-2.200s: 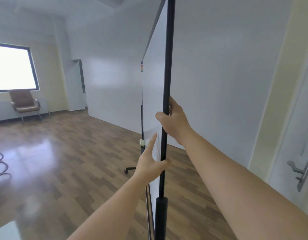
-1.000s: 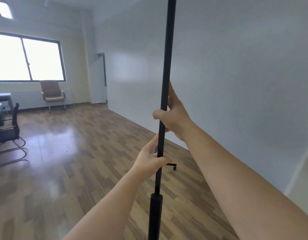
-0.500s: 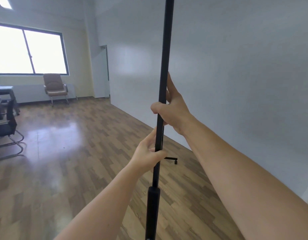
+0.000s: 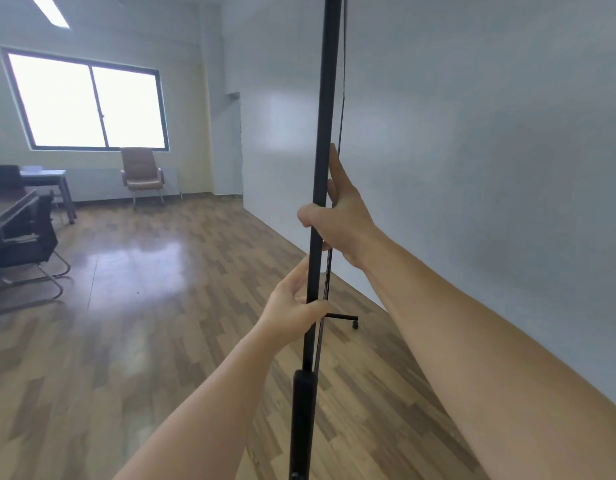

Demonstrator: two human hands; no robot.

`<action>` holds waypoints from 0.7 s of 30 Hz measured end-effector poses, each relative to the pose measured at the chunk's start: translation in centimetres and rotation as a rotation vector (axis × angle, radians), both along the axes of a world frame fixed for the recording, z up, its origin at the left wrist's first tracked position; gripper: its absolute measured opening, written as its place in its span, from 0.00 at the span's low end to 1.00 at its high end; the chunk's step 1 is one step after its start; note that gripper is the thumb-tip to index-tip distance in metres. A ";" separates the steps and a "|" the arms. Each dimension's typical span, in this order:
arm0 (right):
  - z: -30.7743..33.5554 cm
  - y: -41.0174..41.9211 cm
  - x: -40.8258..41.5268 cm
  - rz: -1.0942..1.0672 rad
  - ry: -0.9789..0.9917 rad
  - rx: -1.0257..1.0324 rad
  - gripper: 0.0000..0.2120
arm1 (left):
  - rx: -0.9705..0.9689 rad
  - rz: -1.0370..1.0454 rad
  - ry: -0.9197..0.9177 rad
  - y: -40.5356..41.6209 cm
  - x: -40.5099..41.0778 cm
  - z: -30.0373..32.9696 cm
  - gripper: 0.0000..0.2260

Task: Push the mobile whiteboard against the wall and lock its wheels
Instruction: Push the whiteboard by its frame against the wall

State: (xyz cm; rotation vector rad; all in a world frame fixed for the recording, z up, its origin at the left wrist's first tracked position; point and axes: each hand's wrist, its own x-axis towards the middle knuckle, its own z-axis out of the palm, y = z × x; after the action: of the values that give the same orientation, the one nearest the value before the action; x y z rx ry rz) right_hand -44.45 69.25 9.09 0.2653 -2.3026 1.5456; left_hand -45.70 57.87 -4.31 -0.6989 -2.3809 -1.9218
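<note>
I see the mobile whiteboard edge-on: its black side post (image 4: 325, 98) runs from top to bottom through the middle of the head view, with a thicker black sleeve (image 4: 302, 420) low down. My right hand (image 4: 341, 216) grips the post at mid height, fingers stretched up along it. My left hand (image 4: 294, 306) holds the post just below. One far base leg with a castor wheel (image 4: 354, 323) sticks out to the right on the floor, a short way from the white wall (image 4: 473, 168). The near wheels are out of view.
A wooden floor (image 4: 144, 323) stretches left and ahead. A brown chair (image 4: 142, 176) stands under the window (image 4: 88, 102) at the back. A dark desk and black chair (image 4: 26, 237) sit at the left edge.
The board has swung from angled to edge-on, parallel with the wall, and my view has turned left over the last two seconds. Both hands have kept their hold on the post.
</note>
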 end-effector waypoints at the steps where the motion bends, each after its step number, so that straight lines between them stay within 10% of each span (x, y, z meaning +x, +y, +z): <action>1: 0.0 1.0 -0.7 0.003 -0.003 0.003 0.53 | -0.001 0.001 -0.001 1.0 -0.7 0.0 0.38; 21: 0.5 20.1 -21.6 0.017 0.015 0.044 0.49 | 0.028 -0.048 0.054 19.8 -22.2 -0.5 0.48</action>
State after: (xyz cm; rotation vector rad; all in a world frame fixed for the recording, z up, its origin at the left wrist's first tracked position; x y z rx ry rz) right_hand -66.01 89.37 9.62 0.3071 -2.3306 1.4978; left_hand -67.94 77.62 -4.84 -0.8021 -2.3219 -1.9248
